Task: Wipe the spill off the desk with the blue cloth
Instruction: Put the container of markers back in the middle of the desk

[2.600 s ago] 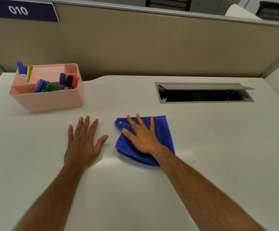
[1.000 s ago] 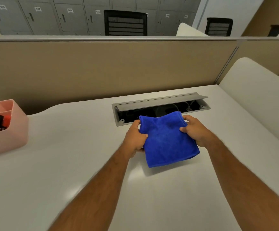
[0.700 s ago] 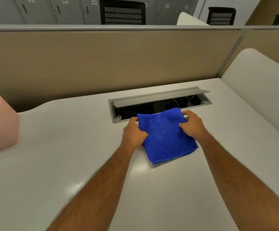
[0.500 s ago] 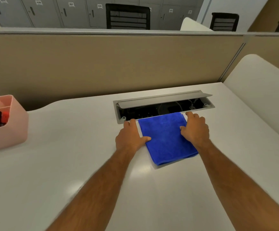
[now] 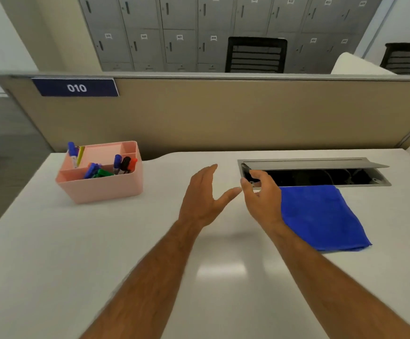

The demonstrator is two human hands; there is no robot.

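Head view: the blue cloth [image 5: 321, 216] lies flat on the surface [image 5: 76, 265], just right of the right grip [image 5: 262, 199]; both it and the left grip [image 5: 204, 199] hang spread, empty.

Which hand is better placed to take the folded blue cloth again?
The right hand, probably. It hovers open right beside the folded blue cloth lying on the white desk. The left hand is open too, but farther away.
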